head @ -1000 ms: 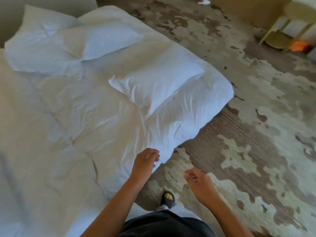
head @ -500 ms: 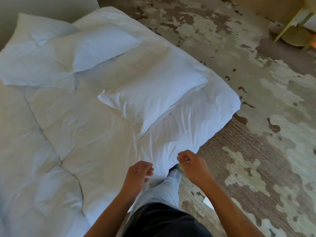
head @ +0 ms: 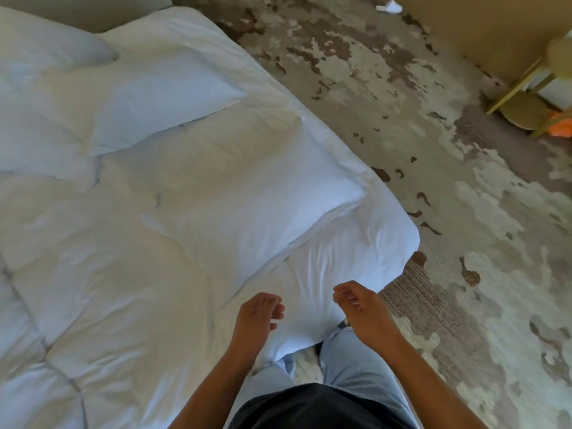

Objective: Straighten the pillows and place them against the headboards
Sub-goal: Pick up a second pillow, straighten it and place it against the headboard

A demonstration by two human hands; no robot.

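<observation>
Three pillows on the white duvet point(head: 117, 274): nearest pillow point(head: 247, 209) askew by the bed's side edge; second pillow point(head: 136, 106) and third pillow point(head: 46, 51) farther up, near the headboard point(head: 86, 13). Left hand point(head: 257, 317) and right hand point(head: 362, 311) — both loosely curled, holding nothing, poised above the duvet's edge just short of the nearest pillow. Advised handling: take the nearest pillow by its two near corners, lift rather than drag — dragging would likely rumple the duvet — and stand it square against the headboard.
</observation>
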